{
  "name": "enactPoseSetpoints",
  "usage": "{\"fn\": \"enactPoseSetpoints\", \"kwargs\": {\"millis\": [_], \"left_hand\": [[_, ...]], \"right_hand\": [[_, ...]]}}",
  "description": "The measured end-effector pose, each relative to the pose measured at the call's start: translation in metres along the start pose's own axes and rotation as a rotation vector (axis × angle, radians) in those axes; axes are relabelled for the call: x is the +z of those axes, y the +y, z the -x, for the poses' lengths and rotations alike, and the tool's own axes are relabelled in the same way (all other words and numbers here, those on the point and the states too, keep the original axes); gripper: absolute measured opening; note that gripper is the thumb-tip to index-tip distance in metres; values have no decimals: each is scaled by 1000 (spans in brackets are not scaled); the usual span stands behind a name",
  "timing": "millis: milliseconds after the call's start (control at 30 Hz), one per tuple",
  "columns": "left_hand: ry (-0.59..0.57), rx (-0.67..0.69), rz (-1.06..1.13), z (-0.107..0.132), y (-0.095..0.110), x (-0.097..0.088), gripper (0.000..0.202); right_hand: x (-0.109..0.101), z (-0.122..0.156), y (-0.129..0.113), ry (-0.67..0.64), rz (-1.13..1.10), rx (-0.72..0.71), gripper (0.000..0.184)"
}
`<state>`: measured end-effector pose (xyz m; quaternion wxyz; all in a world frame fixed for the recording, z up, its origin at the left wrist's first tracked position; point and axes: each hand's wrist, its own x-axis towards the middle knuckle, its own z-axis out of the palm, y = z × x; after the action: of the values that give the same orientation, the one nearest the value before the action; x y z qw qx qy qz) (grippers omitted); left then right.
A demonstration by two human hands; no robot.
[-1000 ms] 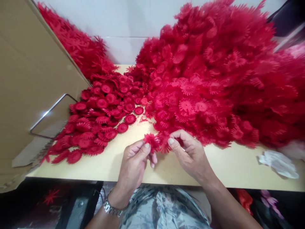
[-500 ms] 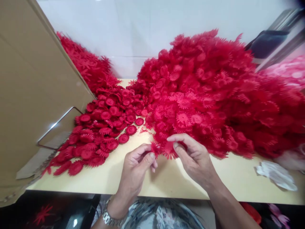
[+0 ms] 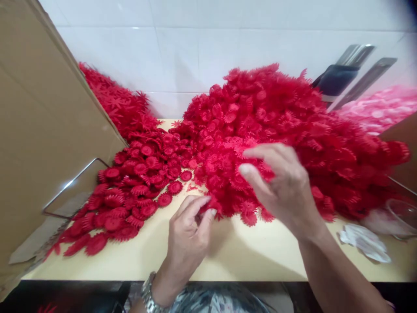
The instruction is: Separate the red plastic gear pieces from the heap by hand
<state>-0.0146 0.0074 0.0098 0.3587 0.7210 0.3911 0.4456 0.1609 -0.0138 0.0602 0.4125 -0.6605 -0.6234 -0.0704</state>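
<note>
Red flower piece is sitting pinched in the left hand, between thumb and finger; the right hand is hovering, fingers parted, before the large red heap; open room is stretching along the bench toward its near edge.

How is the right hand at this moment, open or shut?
Open: the right hand shows a gap between thumb and index fingertip.

Tabletop front is open, red heap blocking behind
</note>
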Motion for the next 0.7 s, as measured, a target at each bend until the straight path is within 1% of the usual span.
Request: {"fn": "enactPoseSetpoints", "kwargs": {"millis": [67, 100, 133, 167, 233, 333, 433, 533, 633, 667, 700], "left_hand": [[-1, 108, -89, 0, -1, 3, 22], [-5, 150, -125, 1, -2, 4, 24], [-11, 182, -153, 1, -3, 6, 25], [-17, 201, -173, 1, -3, 7, 26], [-35, 194, -176, 2, -1, 7, 25], [-62, 93, -75, 3, 1, 3, 22], [-81, -50, 78, 5, -1, -4, 20], [-79, -149, 150, 6, -2, -10, 17], [-56, -159, 158, 2, 1, -11, 17], [-71, -149, 156, -1, 3, -10, 16], [-113, -138, 158, -4, 6, -8, 14]], "right_hand": [[7, 17, -11, -245, -265, 80, 15], [12, 25, -16, -344, -388, 141, 14], [16, 32, -19, -404, -493, 206, 14], [20, 37, -21, -424, -578, 263, 14], [25, 44, -21, -412, -701, 353, 14], [27, 47, -16, -404, -768, 432, 18], [25, 50, -12, -391, -747, 441, 25], [25, 52, -11, -378, -703, 414, 32], [27, 52, -11, -378, -714, 411, 36], [28, 52, -11, -378, -727, 415, 37], [29, 51, -12, -379, -743, 421, 37]]}}
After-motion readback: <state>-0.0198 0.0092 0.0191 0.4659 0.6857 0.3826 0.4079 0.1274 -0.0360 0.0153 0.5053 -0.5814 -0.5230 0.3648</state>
